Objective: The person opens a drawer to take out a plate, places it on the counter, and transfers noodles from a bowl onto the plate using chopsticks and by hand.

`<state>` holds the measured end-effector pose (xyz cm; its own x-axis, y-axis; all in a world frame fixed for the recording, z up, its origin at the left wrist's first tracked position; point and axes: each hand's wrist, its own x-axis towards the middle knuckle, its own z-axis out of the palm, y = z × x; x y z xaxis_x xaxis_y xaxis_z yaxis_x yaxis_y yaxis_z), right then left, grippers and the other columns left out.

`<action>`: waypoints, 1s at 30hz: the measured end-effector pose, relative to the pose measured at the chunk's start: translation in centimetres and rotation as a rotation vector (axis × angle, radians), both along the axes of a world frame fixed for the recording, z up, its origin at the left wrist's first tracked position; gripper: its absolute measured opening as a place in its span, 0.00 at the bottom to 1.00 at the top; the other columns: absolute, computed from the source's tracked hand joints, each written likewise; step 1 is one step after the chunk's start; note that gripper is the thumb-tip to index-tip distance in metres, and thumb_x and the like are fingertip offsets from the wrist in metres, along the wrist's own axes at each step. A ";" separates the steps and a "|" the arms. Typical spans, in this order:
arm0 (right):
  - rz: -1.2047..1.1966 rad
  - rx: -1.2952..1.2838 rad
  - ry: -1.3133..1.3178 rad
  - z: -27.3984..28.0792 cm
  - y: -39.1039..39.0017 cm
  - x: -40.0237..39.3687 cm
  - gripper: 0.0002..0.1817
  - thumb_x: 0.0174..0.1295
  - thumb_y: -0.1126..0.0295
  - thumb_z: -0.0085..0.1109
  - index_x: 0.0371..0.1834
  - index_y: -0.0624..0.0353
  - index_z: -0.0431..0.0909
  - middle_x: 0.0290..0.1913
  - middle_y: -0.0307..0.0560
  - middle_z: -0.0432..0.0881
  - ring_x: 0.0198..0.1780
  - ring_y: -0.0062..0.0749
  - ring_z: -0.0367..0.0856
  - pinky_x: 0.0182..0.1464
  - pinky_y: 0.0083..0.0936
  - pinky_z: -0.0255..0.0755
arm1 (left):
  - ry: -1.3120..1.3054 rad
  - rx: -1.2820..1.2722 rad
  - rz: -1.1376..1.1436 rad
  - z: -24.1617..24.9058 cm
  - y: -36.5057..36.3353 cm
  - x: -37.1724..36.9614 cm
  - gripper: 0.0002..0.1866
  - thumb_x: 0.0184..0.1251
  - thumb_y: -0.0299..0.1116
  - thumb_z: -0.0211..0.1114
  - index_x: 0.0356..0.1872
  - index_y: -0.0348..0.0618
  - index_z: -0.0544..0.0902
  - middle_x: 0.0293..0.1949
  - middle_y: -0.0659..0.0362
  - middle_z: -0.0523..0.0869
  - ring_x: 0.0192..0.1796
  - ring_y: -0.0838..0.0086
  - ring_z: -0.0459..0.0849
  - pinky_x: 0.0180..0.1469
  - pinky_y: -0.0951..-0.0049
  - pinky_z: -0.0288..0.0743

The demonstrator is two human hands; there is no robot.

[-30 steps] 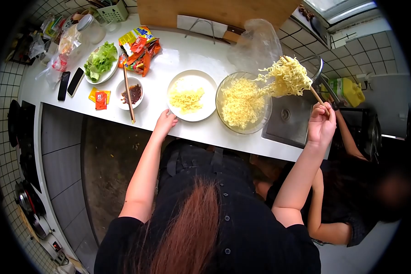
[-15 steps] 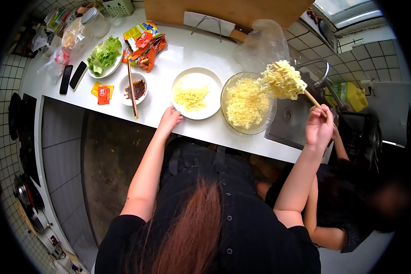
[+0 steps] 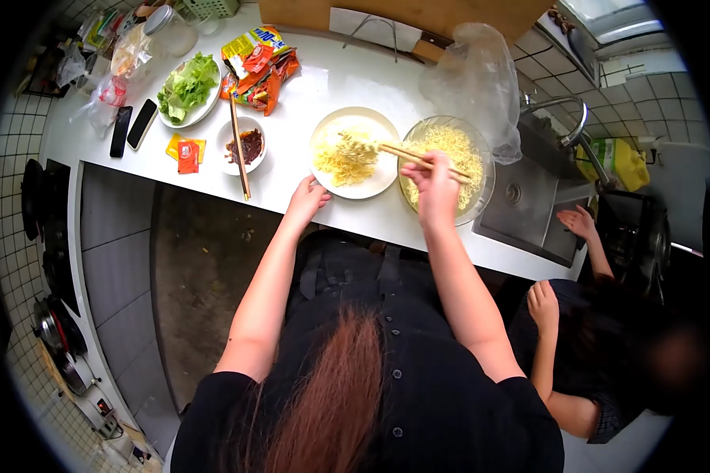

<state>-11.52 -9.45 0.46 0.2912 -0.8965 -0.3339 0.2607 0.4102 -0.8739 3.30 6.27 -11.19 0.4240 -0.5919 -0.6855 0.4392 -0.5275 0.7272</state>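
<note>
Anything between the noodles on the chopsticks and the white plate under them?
Nothing visible. The right hand holds the chopsticks with a clump of noodles right above the white plate; the left hand rests at its near rim.

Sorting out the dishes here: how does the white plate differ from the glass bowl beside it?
The white plate is opaque and shallow; the glass bowl is clear and deeper. The plate holds a small heap of noodles, the bowl a fuller layer. The left hand rests at the plate's rim, while the right hand holds chopsticks over the bowl's edge. Both are round and sit on the white counter.
</note>
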 end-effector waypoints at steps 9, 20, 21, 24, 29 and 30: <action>0.261 -0.433 0.265 4.3 0.9 -2.5 0.12 0.68 0.67 0.41 0.31 0.62 0.71 0.23 0.41 0.72 0.22 0.19 0.71 0.24 0.15 0.67 | 0.014 -0.009 -0.031 0.8 -0.1 -0.1 0.30 0.61 0.34 0.52 0.65 0.36 0.57 0.46 0.51 0.78 0.46 0.72 0.80 0.47 0.78 0.74; 0.123 -0.432 0.333 1.1 -2.9 -7.7 0.15 0.68 0.65 0.41 0.33 0.66 0.73 0.21 0.41 0.71 0.21 0.18 0.71 0.22 0.14 0.66 | -0.007 0.027 -0.063 1.3 0.1 -0.3 0.32 0.61 0.31 0.50 0.66 0.33 0.52 0.48 0.49 0.78 0.48 0.69 0.80 0.49 0.76 0.73; 0.119 -0.421 0.324 0.6 -2.7 -7.6 0.15 0.68 0.66 0.41 0.33 0.66 0.72 0.21 0.41 0.72 0.22 0.19 0.72 0.23 0.14 0.68 | -0.010 0.029 -0.050 1.3 0.2 -0.3 0.32 0.61 0.32 0.49 0.66 0.32 0.51 0.48 0.49 0.78 0.48 0.69 0.80 0.49 0.75 0.73; 0.075 -0.379 0.302 -0.3 -2.4 -7.8 0.14 0.68 0.67 0.40 0.32 0.67 0.71 0.23 0.45 0.73 0.23 0.22 0.74 0.27 0.18 0.72 | -0.018 0.036 -0.021 1.3 0.3 -0.5 0.33 0.61 0.32 0.48 0.66 0.31 0.50 0.48 0.48 0.78 0.49 0.68 0.79 0.51 0.74 0.73; -0.079 -0.229 0.170 -0.3 -2.3 -9.6 0.13 0.68 0.68 0.41 0.33 0.67 0.70 0.27 0.48 0.74 0.26 0.28 0.75 0.28 0.21 0.73 | -0.029 0.052 0.018 1.7 0.5 -0.5 0.33 0.62 0.33 0.47 0.66 0.30 0.49 0.48 0.49 0.78 0.49 0.68 0.79 0.52 0.73 0.72; -0.108 -0.202 0.138 -0.1 -2.3 -9.7 0.13 0.68 0.68 0.41 0.33 0.67 0.70 0.27 0.48 0.74 0.26 0.29 0.75 0.29 0.22 0.72 | -0.028 0.046 0.017 1.7 0.6 -0.4 0.33 0.62 0.33 0.47 0.66 0.30 0.49 0.49 0.49 0.78 0.49 0.68 0.79 0.52 0.73 0.72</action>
